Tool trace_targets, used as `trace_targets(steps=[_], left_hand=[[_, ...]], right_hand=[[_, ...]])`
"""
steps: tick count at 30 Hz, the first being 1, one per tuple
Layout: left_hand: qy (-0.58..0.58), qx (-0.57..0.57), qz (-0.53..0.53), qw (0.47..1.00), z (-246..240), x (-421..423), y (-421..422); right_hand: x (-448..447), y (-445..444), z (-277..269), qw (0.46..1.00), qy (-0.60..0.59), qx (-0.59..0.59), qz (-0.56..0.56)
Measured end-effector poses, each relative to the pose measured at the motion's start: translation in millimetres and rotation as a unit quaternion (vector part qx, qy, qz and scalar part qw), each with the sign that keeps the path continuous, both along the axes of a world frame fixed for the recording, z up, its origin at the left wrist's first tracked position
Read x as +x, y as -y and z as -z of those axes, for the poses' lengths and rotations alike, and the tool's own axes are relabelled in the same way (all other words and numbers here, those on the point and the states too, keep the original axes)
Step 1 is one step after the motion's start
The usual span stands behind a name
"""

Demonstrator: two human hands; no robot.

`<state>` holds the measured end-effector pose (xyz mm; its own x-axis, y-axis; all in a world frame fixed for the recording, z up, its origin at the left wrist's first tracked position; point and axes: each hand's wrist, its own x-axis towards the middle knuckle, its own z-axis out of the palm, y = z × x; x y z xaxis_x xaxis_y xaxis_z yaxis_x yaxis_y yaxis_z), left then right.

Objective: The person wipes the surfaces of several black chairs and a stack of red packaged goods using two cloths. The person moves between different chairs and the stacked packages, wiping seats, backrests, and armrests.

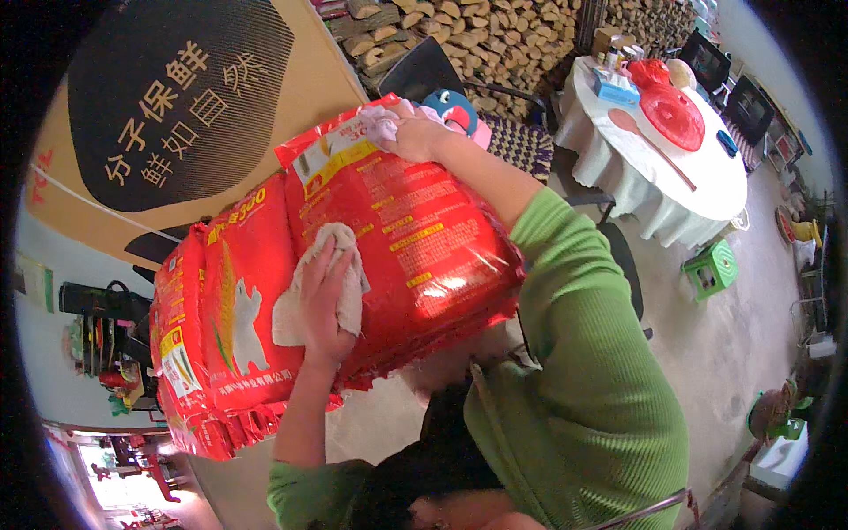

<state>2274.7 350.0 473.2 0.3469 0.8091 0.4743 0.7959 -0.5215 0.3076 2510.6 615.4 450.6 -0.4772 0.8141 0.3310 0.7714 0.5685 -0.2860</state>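
Note:
Several red plastic sacks [424, 245] printed with yellow and white writing lie stacked before me. My left hand [324, 328] presses a beige cloth [291, 315] against the upper face of the nearest sack. At that sack's far edge, my right hand [421, 136] grips a pale pink cloth [379, 126]. Left of it, another red sack [248, 285] shows a white animal figure and a yellow ear of grain. Both hands are partly bent over their cloths, so some fingertips are hidden.
A large cardboard box [318, 59] stands behind the sacks, near stacked firewood [490, 40]. A blue and pink plush toy [457, 109] sits beyond my right hand. At right are a round table with a white tablecloth [596, 159] and a green plastic stool [712, 270].

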Motion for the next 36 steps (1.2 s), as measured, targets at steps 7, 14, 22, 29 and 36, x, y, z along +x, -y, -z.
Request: trace_targets(steps=[7,14,22,29,36], left_hand=[[0.049,0.071,0.022,0.996,11.2,-7.6,-5.0],[0.027,0.114,0.163,0.98,3.7,46.8,17.2],[-0.009,0.094,0.036,0.995,18.3,-14.3,69.1],[-0.044,0.06,-0.305,0.949,-14.7,-225.2,100.2],[0.104,0.162,-0.136,0.972,3.6,-139.3,75.1]], right_hand=[[34.5,183.3,-20.7,0.978,-0.151,0.074,-0.127],[44.8,303.8,5.0,0.977,-0.175,0.117,-0.039],[50.6,305.1,9.7,0.952,-0.282,0.114,-0.038],[7.9,273.0,-20.9,0.944,-0.317,0.092,0.01],[-59.6,243.2,-31.6,0.983,-0.113,0.14,0.026]])
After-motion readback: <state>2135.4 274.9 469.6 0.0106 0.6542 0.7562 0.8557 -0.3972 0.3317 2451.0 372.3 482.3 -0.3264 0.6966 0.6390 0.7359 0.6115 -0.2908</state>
